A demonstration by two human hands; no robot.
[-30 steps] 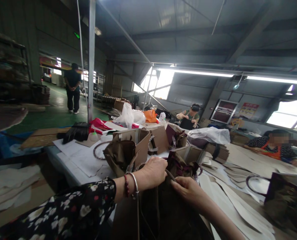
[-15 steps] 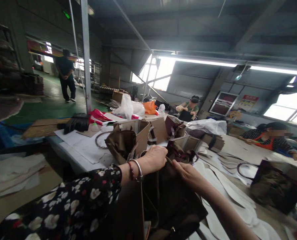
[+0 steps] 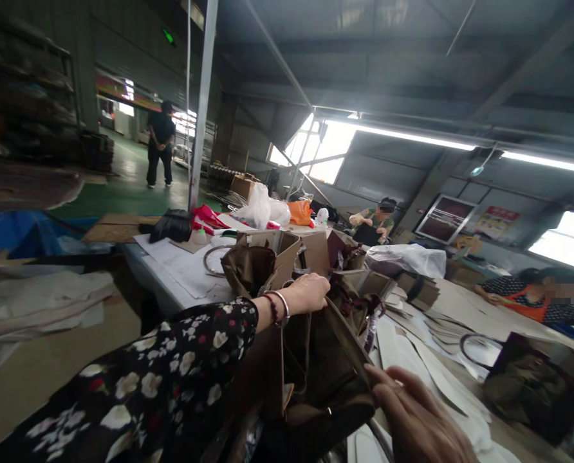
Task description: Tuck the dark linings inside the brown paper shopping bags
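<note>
My left hand (image 3: 309, 294) is closed on the top edge of a dark brown paper bag (image 3: 318, 360) that stands in front of me. A floral sleeve, a red bead bracelet and a silver bangle show on that arm. My right hand (image 3: 415, 415) grips the bag's near right edge lower down, fingers curled over it. A thin handle strap runs between the two hands. Just behind the bag stand other brown bags (image 3: 258, 260) with ring handles.
The white-covered table (image 3: 171, 273) holds flat cardboard blanks (image 3: 453, 334), plastic bags (image 3: 405, 257) and another dark bag (image 3: 533, 379) at right. Two seated people work at the far side, one (image 3: 376, 222) at the back, one (image 3: 540, 292) at right. A person (image 3: 160, 145) walks away at left.
My right hand has slid from the bag's top edge down and toward me along its side. My left hand has kept its hold on the top. The view has swung slightly left.
</note>
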